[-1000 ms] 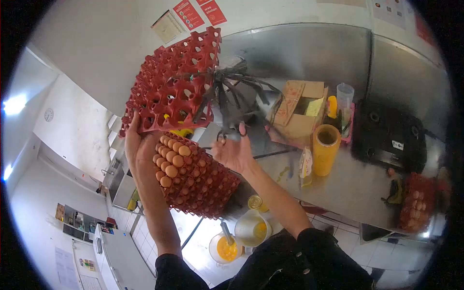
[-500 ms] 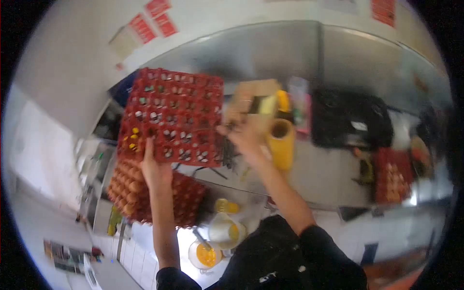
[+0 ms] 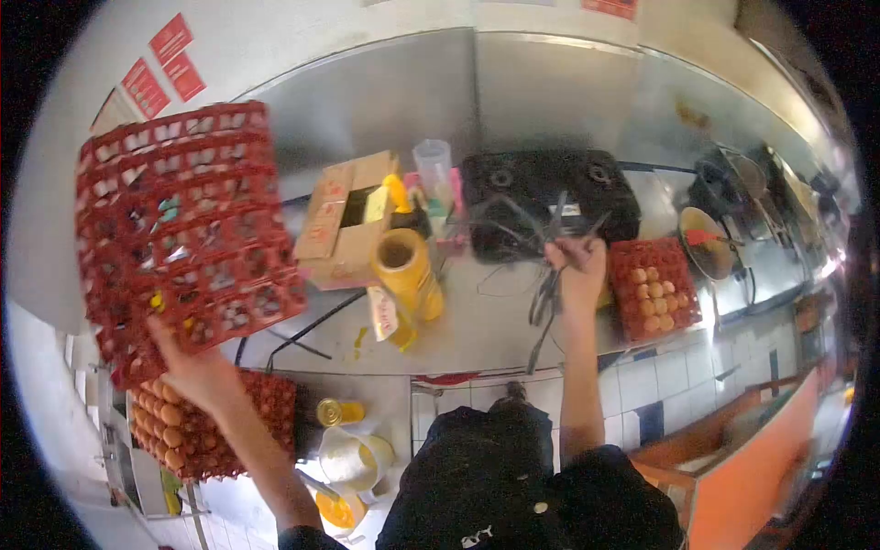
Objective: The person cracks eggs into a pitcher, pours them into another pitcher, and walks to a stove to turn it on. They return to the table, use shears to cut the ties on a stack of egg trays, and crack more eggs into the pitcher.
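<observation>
My left hand (image 3: 197, 371) grips the lower edge of a red egg tray stack (image 3: 192, 220), raised and tilted at the left, with bits of yellow and green in its openings. Below it, brown eggs (image 3: 170, 414) sit in another stack of red trays. My right hand (image 3: 579, 261) is closed around dark, thin strips (image 3: 543, 307) that hang and fan out, blurred by motion. Just right of this hand, a red tray of eggs (image 3: 655, 293) rests on the counter.
A cardboard box (image 3: 335, 220), yellow container (image 3: 408, 275), clear cup (image 3: 433, 170) and black stove (image 3: 550, 203) stand along the counter. Lower down are a can (image 3: 339, 412), a white jug (image 3: 353, 458) and a bowl of yolk (image 3: 339, 511). A pan (image 3: 706, 243) is at the right.
The view has turned right. My left hand has the red tray stack farther left and more tilted. My right hand has moved away from it to the right, carrying the dark strips.
</observation>
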Motion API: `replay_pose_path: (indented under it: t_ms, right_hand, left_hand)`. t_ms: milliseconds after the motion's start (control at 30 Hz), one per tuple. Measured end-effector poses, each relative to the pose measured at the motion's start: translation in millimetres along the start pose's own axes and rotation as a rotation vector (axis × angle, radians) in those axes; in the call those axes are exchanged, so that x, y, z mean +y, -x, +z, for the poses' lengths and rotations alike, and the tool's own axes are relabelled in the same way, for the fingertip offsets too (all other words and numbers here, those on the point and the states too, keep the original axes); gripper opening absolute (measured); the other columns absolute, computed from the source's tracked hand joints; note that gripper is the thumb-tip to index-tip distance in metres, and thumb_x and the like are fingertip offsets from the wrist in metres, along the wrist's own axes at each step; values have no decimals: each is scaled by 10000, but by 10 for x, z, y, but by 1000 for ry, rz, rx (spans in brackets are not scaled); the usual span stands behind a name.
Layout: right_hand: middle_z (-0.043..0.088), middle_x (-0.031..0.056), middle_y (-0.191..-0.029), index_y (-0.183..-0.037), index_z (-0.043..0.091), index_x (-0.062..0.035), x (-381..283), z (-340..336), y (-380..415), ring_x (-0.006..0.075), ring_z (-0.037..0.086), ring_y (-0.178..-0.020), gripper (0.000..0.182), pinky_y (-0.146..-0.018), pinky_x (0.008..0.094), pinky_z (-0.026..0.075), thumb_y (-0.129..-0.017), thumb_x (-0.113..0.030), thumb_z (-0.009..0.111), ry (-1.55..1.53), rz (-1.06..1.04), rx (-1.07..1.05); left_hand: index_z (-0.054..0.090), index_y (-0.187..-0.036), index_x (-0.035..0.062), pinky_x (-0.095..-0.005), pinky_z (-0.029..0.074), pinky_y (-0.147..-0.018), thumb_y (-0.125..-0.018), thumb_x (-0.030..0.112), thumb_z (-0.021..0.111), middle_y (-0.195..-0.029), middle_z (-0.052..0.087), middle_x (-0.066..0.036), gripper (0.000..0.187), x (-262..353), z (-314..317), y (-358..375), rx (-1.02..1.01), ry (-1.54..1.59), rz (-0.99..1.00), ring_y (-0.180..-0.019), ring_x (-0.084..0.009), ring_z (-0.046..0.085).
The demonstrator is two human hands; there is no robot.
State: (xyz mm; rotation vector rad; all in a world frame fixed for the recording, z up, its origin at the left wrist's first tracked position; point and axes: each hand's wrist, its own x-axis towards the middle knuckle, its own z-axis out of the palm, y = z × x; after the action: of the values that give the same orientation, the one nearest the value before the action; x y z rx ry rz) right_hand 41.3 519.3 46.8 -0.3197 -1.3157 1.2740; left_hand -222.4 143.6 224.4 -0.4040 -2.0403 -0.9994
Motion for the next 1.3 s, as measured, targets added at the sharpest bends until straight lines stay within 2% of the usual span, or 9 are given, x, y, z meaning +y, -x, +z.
replay_pose_path:
  t_ms: [33,67,133,200,300,400,500,1033,1300]
  right_hand:
    - [587,44,-918,-989,604,-75,142,-258,106,123,521,-794,80,-734,295,461,-947,-140,626,340,26,173]
    - [550,181,-1299,-1377,446,-43,408,-538,322,352,599,-1045,603,-933,489,482,-902,-345,662,968,389,107]
    - [560,201,-1265,-1368,456,-45,1334,-846,748,363,587,-1047,554,-915,463,494,-902,-281,638,1115,13,-88]
    - [515,225,-1314,-1361,480,-69,1248,-782,896,397,519,-1172,559,-984,510,437,-908,-365,617,835,699,-389]
    - [437,248,-1392,-1372,478,-53,1516,-1027,1026,436,418,-1276,618,-1053,578,333,-923,-470,557,1260,729,-258]
    - [364,249,-1452,-1379,464,-27,1032,-1243,827,460,358,-1315,657,-1071,643,247,-943,-517,496,1418,886,-428]
    - [428,259,-1406,-1324,502,5,2432,-2094,1460,429,413,-1290,609,-1074,586,297,-950,-475,489,1726,670,-824]
    - [654,192,-952,-1057,648,28,1742,-2428,941,322,628,-872,377,-772,450,505,-953,-317,539,1189,449,-779]
    - [665,161,-923,-1082,643,20,999,-2650,893,280,637,-811,361,-720,417,518,-942,-308,591,832,613,-481]
  left_hand:
    - [470,-1415,80,-395,493,-948,-875,180,699,-1344,532,-244,595,-26,-28,-73,37,8,16,-1151,-310,577]
    - [464,-1421,89,-398,486,-966,-883,184,689,-1361,520,-235,590,-50,-42,-139,68,109,-6,-1172,-308,563]
    - [451,-1432,105,-404,472,-1002,-899,193,669,-1395,494,-218,582,-39,-34,-234,82,473,-113,-1215,-303,534]
    - [426,-1449,122,-426,442,-1043,-950,148,586,-1458,419,-200,525,16,11,-194,9,936,-283,-1279,-306,475]
    - [414,-1455,132,-449,417,-1070,-987,133,513,-1513,340,-170,478,373,71,-8,-73,819,-240,-1316,-314,433]
    - [426,-1451,138,-436,437,-1041,-1003,183,488,-1521,339,-136,455,1250,274,171,-43,1112,-661,-1300,-308,443]
    - [471,-1416,121,-412,467,-990,-996,228,519,-1454,437,-131,437,1849,722,439,-179,1078,-908,-1262,-274,471]
    - [525,-1308,60,-456,500,-969,-920,211,657,-1286,594,-100,437,3569,3224,3290,-1606,1241,-1340,-1150,-267,588]
    - [583,-1223,88,-484,513,-939,-843,182,761,-1219,625,-77,430,4302,3596,5009,-1827,1120,-1443,-1085,-256,615]
